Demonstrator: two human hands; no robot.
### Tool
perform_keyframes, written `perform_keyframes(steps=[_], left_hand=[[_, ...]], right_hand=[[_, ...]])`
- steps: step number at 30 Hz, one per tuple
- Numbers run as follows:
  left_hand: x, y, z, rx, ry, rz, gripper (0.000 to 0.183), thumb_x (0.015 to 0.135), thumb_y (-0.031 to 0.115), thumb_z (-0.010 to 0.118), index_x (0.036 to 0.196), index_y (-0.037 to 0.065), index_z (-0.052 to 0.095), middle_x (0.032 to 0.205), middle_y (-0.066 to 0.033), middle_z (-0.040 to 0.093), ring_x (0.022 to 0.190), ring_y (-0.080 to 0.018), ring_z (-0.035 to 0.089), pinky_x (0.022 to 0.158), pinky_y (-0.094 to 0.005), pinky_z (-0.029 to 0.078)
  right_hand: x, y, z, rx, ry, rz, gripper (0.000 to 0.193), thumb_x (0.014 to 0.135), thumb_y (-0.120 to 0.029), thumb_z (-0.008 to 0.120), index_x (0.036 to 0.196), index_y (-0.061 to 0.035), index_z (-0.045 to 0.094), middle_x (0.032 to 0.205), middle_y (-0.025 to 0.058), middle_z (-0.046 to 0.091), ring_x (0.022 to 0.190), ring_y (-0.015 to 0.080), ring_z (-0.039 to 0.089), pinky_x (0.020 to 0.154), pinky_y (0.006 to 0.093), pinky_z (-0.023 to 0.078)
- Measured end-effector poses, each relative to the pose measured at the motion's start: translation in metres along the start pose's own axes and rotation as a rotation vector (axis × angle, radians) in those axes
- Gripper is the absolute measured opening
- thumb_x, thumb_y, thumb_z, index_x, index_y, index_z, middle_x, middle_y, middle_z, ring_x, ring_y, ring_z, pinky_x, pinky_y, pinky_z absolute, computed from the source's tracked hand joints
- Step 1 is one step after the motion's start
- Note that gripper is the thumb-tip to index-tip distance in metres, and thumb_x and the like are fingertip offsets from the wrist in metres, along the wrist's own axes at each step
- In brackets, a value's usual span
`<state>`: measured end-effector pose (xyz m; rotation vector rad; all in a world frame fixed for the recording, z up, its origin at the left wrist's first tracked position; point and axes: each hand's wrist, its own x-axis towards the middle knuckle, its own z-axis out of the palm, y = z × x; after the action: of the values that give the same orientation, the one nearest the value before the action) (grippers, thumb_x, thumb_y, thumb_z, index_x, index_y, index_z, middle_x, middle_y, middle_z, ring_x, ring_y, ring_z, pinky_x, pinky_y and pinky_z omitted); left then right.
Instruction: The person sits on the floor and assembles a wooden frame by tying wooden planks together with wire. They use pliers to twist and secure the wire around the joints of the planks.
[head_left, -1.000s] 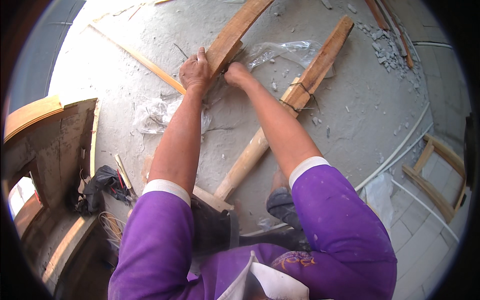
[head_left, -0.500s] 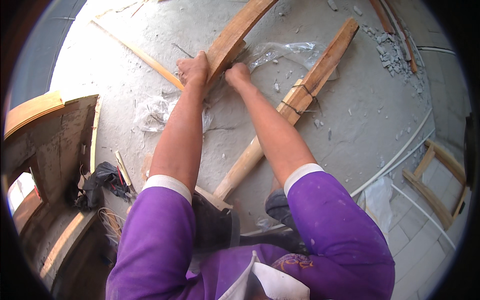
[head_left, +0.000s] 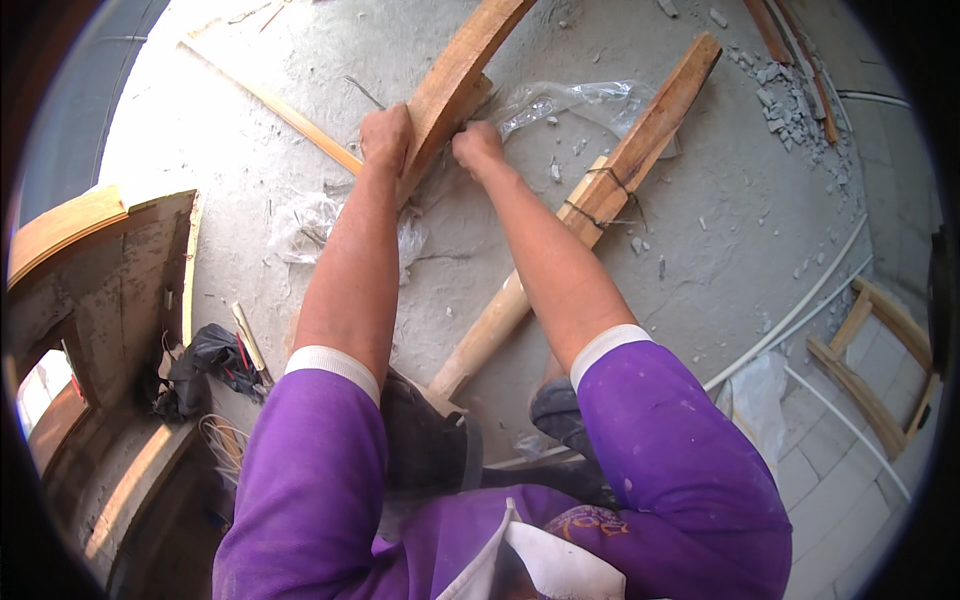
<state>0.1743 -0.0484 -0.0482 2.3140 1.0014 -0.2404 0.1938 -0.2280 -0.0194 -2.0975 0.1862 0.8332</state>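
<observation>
My left hand (head_left: 386, 137): curled at beam (head_left: 456, 78), nine o'clock, likely bracing; grip hidden.
Right hand (head_left: 478, 149): curled, three o'clock; contents hidden.

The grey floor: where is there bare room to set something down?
Mainly between the tied beam and white pipe, despite scattered chips; also between the thin strip and wooden panel. Crowded: around the left hand and right hand, by the plank and clear plastic, and at the rubble.

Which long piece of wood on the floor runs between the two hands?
The thick brown beam at top centre, with the left hand and right hand on either side. The dark-tied timber lies right; the thin strip, left.
</observation>
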Motion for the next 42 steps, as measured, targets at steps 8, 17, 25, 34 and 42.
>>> perform_keyframes(steps=[8, 17, 25, 34, 42], left_hand=[[-0.034, 0.035, -0.011, -0.159, 0.114, 0.013, 0.044, 0.086, 0.025, 0.047, 0.117, 0.0, 0.067, 0.116, -0.0288, 0.065, 0.114, -0.0395, 0.061, 0.101, -0.0425, 0.044], [-0.05, 0.043, -0.025, -0.13, 0.152, 0.068, 0.042, 0.088, 0.028, 0.045, 0.107, 0.001, 0.07, 0.105, -0.0262, 0.069, 0.105, -0.0387, 0.065, 0.095, -0.0423, 0.046], [-0.102, 0.087, -0.052, 0.015, 0.04, 0.194, 0.072, 0.081, 0.066, 0.061, 0.101, -0.003, 0.068, 0.099, -0.0265, 0.068, 0.103, -0.0386, 0.064, 0.093, -0.0429, 0.049], [-0.086, 0.073, -0.041, 0.163, 0.002, 0.27, 0.054, 0.066, 0.041, 0.072, 0.098, -0.002, 0.063, 0.092, -0.0262, 0.068, 0.092, -0.0397, 0.066, 0.085, -0.0438, 0.051], [-0.096, 0.076, -0.038, 0.182, 0.018, 0.404, 0.046, 0.067, 0.037, 0.07, 0.092, 0.0, 0.062, 0.09, -0.026, 0.068, 0.09, -0.0418, 0.066, 0.081, -0.0463, 0.052]], right_hand=[[0.005, 0.001, -0.001, 0.081, 0.056, 0.036, 0.018, 0.078, -0.006, 0.059, 0.08, 0.0082, 0.069, 0.079, 0.022, 0.07, 0.076, 0.0344, 0.071, 0.067, 0.0398, 0.054], [0.012, 0.013, 0.009, -0.325, 0.096, -0.235, 0.026, 0.079, -0.013, 0.062, 0.095, 0.0039, 0.072, 0.101, 0.0266, 0.068, 0.102, 0.0422, 0.064, 0.09, 0.0451, 0.051], [0.006, 0.01, -0.024, -0.616, -0.149, -0.328, 0.026, 0.082, -0.015, 0.062, 0.1, 0.0004, 0.073, 0.107, 0.0253, 0.068, 0.106, 0.0391, 0.065, 0.092, 0.0436, 0.051], [0.001, 0.004, -0.039, -0.611, -0.135, -0.23, 0.025, 0.081, -0.015, 0.062, 0.098, -0.0005, 0.074, 0.106, 0.0249, 0.069, 0.104, 0.0386, 0.065, 0.091, 0.0432, 0.052], [0.02, 0.033, -0.033, -0.63, -0.085, -0.311, 0.026, 0.078, -0.015, 0.061, 0.094, 0.0007, 0.074, 0.103, 0.0243, 0.069, 0.102, 0.0388, 0.066, 0.09, 0.0437, 0.052]])
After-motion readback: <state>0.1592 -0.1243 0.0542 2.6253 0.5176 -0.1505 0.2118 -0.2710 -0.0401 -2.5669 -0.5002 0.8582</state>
